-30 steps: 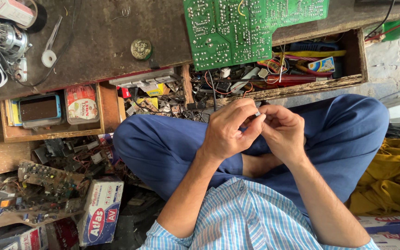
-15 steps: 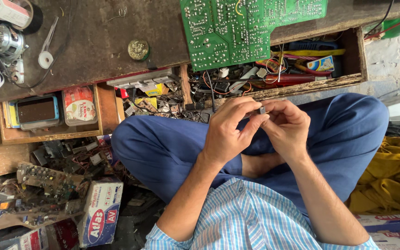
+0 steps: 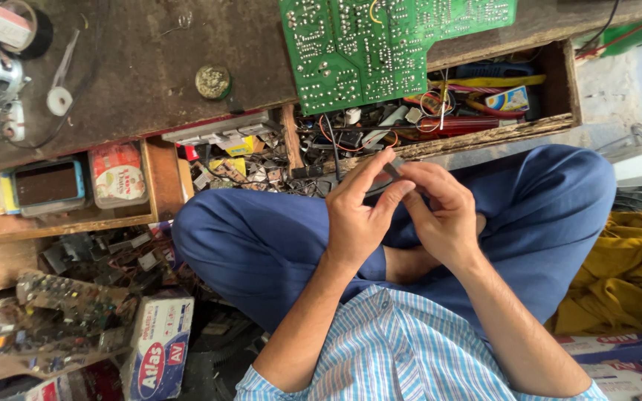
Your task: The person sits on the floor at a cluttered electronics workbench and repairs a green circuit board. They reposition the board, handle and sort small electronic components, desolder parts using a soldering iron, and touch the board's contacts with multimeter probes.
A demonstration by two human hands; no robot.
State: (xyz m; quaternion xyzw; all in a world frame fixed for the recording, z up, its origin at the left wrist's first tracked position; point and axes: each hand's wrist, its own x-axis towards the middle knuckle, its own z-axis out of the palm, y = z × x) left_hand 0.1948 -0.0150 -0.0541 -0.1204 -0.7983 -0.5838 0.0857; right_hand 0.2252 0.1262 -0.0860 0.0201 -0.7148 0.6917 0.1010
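While both hands meet over the lap, the left hand (image 3: 358, 215) and right hand (image 3: 443, 215) pinch a small grey metal part (image 3: 393, 169) between thumb and fingertips; what it is stays too small to tell. A steady grip close to the body, with wrists braced on the blue-trousered knees (image 3: 261, 245), would probably suit work this fine — a dropped piece would vanish in the clutter. Just beyond the fingers an open wooden drawer (image 3: 566, 82) brims with wires and spare components, and a large green circuit board (image 3: 380, 44) lies on the dark worn benchtop (image 3: 143, 44) above it. Left of these, a round brass-coloured tin (image 3: 213, 82) sits well apart — nothing blocks the hands.
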